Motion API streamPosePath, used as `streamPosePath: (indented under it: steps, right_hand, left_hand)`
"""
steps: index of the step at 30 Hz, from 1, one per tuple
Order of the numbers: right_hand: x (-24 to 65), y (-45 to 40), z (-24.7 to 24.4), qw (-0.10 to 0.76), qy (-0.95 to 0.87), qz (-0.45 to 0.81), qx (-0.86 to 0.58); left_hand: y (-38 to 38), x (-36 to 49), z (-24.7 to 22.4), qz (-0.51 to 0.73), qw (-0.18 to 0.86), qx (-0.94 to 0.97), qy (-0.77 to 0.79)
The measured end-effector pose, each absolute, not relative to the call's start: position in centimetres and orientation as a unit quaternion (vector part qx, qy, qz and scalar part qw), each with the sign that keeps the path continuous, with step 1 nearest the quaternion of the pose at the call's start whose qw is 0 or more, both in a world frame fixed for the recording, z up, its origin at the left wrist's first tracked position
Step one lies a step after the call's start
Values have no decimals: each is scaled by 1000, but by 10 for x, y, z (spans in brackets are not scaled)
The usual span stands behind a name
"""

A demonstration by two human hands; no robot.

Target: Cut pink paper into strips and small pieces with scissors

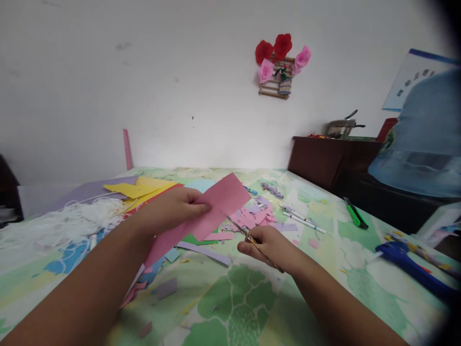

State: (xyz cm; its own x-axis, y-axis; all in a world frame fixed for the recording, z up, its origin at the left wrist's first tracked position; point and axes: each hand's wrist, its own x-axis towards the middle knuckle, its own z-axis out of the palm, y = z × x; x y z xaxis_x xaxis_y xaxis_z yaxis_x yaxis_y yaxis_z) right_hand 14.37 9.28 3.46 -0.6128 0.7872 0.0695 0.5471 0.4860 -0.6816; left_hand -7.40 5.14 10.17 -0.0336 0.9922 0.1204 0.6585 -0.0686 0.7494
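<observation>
My left hand point(180, 206) pinches a long pink sheet of paper point(230, 192) between thumb and fingers, holding it at a slant above the table. In my right hand point(273, 245) is a pair of scissors point(237, 225), its slim blades meeting the lower right edge of the paper. Its gold-coloured handle runs back under my palm. Beneath the paper lie a pile of pink and lilac scraps point(256, 215), a lilac strip point(205, 252) and some green paper point(196, 239).
Left are white stringy shreds point(68, 221) and yellow sheets point(144, 190). Right of the scraps lie white pens point(304, 222), a green utility knife point(356, 214) and a blue-handled tool point(414, 269). A large water bottle point(425, 134) stands beyond the table's right edge, near a dark red cabinet point(324, 163).
</observation>
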Motion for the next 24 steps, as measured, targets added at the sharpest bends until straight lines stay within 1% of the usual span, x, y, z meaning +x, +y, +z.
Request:
streamPosePath:
  steps: [5, 10, 17, 24]
  right_hand:
    - [145, 91, 36, 188, -841, 332, -384]
    - [146, 92, 36, 199, -838, 339, -379]
    - [144, 91, 37, 217, -820, 357, -392]
    - [145, 92, 34, 223, -822, 350, -390]
  left_hand:
    - [52, -75, 103, 329, 257, 658, 627]
    - [51, -78, 104, 300, 237, 671, 635]
    - [50, -73, 104, 334, 247, 645, 642]
    - [47, -74, 105, 310, 230, 656, 649]
